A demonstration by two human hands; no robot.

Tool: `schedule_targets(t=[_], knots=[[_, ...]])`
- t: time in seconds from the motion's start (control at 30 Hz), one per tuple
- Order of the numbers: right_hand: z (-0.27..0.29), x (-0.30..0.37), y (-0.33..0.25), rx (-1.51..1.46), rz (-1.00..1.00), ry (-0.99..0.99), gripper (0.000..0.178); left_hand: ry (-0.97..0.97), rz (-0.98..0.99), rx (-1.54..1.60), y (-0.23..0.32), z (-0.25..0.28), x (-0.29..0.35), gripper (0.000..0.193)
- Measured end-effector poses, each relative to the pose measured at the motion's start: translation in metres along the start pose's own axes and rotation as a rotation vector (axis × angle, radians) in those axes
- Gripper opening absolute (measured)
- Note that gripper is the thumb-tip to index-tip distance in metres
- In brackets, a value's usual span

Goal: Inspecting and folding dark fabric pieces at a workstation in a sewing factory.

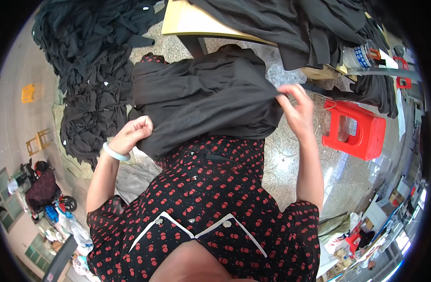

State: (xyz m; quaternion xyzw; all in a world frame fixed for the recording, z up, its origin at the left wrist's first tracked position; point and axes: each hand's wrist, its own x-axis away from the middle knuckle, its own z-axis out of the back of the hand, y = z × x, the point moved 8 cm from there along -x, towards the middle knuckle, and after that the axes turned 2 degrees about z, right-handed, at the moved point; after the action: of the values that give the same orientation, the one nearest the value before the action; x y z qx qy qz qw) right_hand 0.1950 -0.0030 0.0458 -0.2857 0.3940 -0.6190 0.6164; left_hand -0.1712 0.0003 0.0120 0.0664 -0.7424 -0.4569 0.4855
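Note:
A black garment lies spread over my lap, its cloth wrinkled and its near edge lifted between my two hands. My left hand, with a pale bangle at the wrist, pinches the cloth at the garment's near left corner. At the right end my right hand grips the same edge between thumb and fingers, pulling it taut. What kind of garment it is cannot be made out from the folds.
Dark clothes lie in a big heap on the left. Ahead, a wooden table carries more black garments. A red plastic stool lies on the floor to the right, near a clear plastic bag. A yellow stool stands far left.

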Motion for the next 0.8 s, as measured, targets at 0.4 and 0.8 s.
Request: schedule_targets(t=[0.4, 0.8], knots=[[-0.031, 0.089, 0.011, 0.364, -0.238, -0.699, 0.024, 0.044, -0.083, -0.707, -0.028, -0.035, -0.022, 0.026], [-0.017, 0.030, -0.041, 0.115, 0.033, -0.200, 0.018, 0.264, -0.535, -0.960, 0.029, -0.038, -0.030, 0.057]])
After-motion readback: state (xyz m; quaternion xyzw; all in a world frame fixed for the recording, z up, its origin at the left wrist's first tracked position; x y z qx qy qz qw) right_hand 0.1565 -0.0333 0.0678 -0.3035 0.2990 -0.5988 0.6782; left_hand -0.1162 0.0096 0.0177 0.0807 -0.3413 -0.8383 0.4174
